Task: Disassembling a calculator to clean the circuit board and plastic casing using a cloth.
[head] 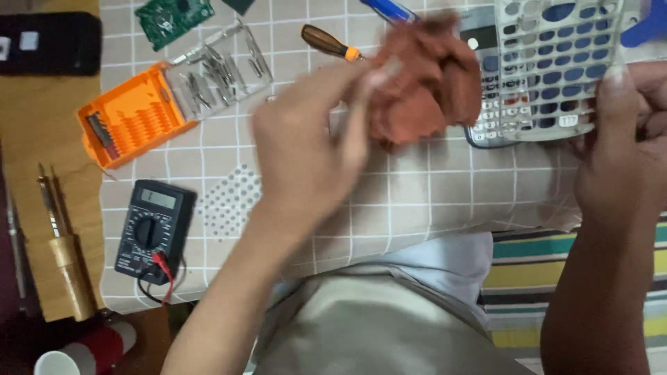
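The left hand (306, 149) is raised over the checked cloth (417, 201) at centre frame, fingers closed around a crumpled rust-red rag (424, 83); the hand is motion-blurred, so the exact finger placement cannot be read. The rag sits against the left edge of a pale grey keypad cover (556, 62), a plastic panel full of empty button holes. The right hand (618, 160) grips that cover at its lower right corner, thumb pressed on the front face, holding it tilted above a calculator (497, 104) that lies on the cloth just beneath; blue keys show through the holes. A screwdriver (330, 43) with a dark wooden handle and orange collar lies behind the rag, with a blue pen (389, 10) near it at the top edge. To the left, well apart from both hands, sits an orange bit case (139, 114) with its clear lid open, and a green circuit board (174, 17) beyond it. A black multimeter (154, 229) with red and black leads rests near the cloth's lower left corner. What appears to be a soldering iron (66, 250) with a wooden handle lies on the bare table (42, 125).
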